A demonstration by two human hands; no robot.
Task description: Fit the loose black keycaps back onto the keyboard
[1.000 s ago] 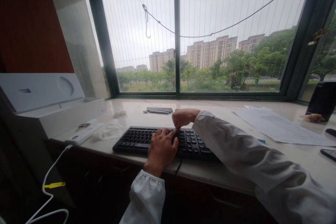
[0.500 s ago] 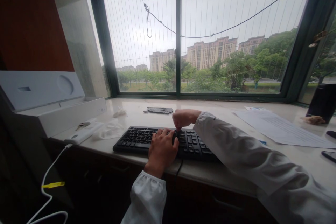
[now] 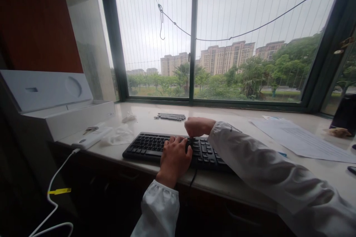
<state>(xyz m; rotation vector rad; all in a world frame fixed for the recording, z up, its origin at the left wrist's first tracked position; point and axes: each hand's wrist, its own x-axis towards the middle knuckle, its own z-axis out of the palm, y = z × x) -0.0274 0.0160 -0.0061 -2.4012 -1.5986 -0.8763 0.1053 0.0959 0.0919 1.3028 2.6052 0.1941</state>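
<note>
A black keyboard (image 3: 147, 145) lies on the pale sill-like counter. My left hand (image 3: 175, 155) rests palm down across its middle, fingers stretched over the keys and slightly apart. Just beyond, my right hand (image 3: 198, 126) is closed, wrist bent, its knuckles turned up over the keyboard's far edge. The fingertips point down at the keys near the left fingers; whatever they pinch, if anything, is hidden. Part of the keyboard's right end is covered by my right sleeve. Behind it lies a small stack of thin grey strips (image 3: 170, 117).
At the left stand an open white box (image 3: 80, 118) and a white power strip (image 3: 93, 137) with a cable; crumpled clear plastic (image 3: 119, 136) lies beside them. Printed paper (image 3: 303, 139) lies at the right. A window (image 3: 191, 44) closes off the back.
The camera view has shifted slightly, so everything appears a little further right. Both hands keep nearly the same place on the keyboard, the right one still closed.
</note>
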